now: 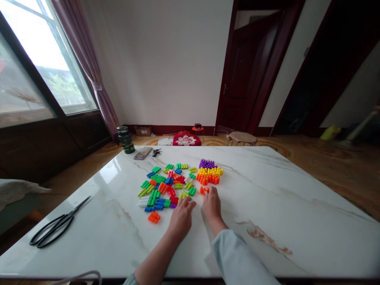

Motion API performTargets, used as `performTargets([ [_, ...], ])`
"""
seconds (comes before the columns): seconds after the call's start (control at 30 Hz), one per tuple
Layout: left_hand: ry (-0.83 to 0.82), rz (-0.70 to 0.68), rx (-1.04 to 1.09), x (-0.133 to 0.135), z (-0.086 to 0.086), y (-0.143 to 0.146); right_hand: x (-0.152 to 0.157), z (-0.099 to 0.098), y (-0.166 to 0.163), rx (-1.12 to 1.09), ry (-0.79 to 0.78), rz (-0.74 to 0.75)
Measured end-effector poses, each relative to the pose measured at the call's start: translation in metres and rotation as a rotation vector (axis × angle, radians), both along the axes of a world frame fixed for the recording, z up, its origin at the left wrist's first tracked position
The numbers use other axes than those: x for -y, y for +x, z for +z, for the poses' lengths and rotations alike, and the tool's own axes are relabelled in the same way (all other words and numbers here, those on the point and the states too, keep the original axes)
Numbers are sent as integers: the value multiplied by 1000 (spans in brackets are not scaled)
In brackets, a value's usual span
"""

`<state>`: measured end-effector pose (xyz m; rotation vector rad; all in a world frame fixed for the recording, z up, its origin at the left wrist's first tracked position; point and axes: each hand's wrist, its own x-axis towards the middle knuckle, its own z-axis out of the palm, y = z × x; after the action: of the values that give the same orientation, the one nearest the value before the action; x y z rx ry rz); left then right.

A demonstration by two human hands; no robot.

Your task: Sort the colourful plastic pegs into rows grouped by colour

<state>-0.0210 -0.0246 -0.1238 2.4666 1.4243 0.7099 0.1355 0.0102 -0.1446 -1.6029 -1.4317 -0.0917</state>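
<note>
My right hand (212,204) has its fingers closed on an orange toy building block (204,190), which is down at the table top. Just beyond it stand rows of like blocks grouped by colour: orange (208,179), yellow (210,171) and purple (207,163). At the near right edge of a loose spread of mixed-colour blocks (162,179), my left hand (181,218) is low over the table with bent fingers. A bit of reddish plastic shows between its thumb and fingers; the rest is hidden. One orange block (154,217) lies apart, left of that hand.
Black-handled scissors (59,225) lie on the white marbled table (297,206) at the left. Towards the far left corner are a dark green canister (126,140), a phone (143,153) and keys (155,152). Beyond the table stand a stool (242,137) and a red cushioned seat (186,140).
</note>
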Motion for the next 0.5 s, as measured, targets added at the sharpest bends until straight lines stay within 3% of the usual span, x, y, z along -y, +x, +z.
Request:
performTargets([
  [0.13, -11, -5, -19, 2, 0, 1, -9, -9, 23, -173, 79, -96],
  [0.33, -15, 6, -17, 3, 2, 2, -25, -11, 62, -90, 72, -157],
  [0.5, -10, 5, -25, 3, 0, 3, -38, -12, 67, -64, 96, -136],
])
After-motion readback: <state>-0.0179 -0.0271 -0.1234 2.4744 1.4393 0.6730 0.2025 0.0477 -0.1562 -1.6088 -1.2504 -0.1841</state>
